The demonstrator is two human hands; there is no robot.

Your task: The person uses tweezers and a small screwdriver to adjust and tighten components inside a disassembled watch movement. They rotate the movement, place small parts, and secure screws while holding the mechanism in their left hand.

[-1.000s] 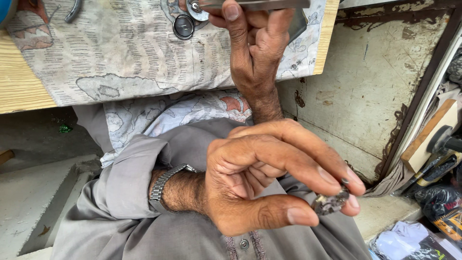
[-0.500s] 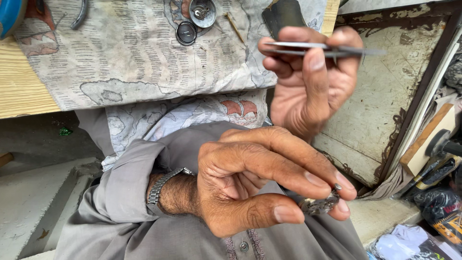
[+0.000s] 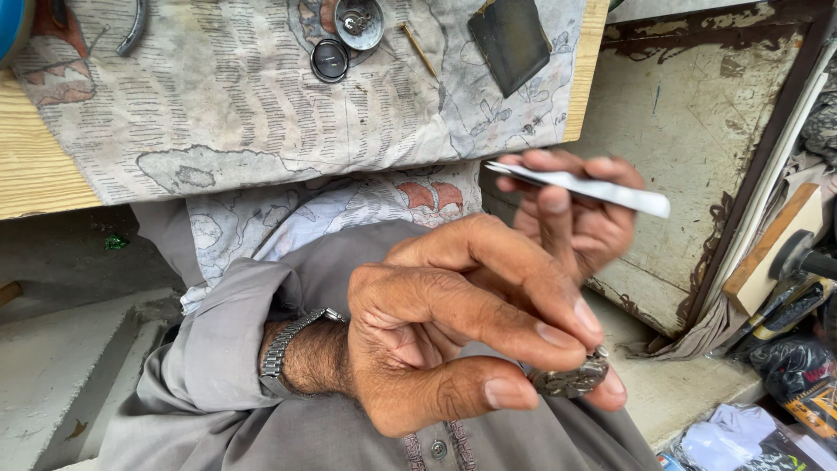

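We are pinching a small round watch movement (image 3: 571, 379) between the thumb and fingers of our left hand (image 3: 453, 349), low over our lap. Our right hand (image 3: 571, 218) is gripping slim metal tweezers (image 3: 580, 185) just behind it; a second ago that hand was reaching up at the tabletop (image 3: 44, 166), where a watch case back (image 3: 330, 59) and small dish (image 3: 358, 21) are lying.
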